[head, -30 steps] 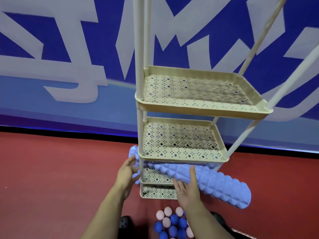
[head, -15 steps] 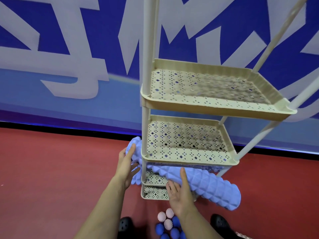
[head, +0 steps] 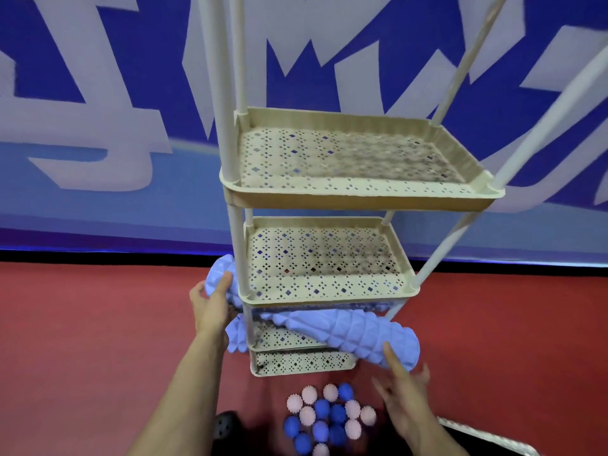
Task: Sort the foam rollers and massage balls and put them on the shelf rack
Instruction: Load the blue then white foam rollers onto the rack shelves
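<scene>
Sliding rightward along the lavender ridged foam roller [head: 348, 334], right hand [head: 403, 403] is now spreading open at its near end; left hand [head: 210, 304] is gripping the far end. Roller lying crosswise between hands, through beige perforated plastic shelf rack [head: 329, 291].

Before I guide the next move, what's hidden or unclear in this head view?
- Foam roller: its middle is hidden under the shelf tray, so how it seats is unclear.
- Rack top: cut by the frame's upper edge.
- Massage balls: the lowest cut off at the bottom edge.
</scene>
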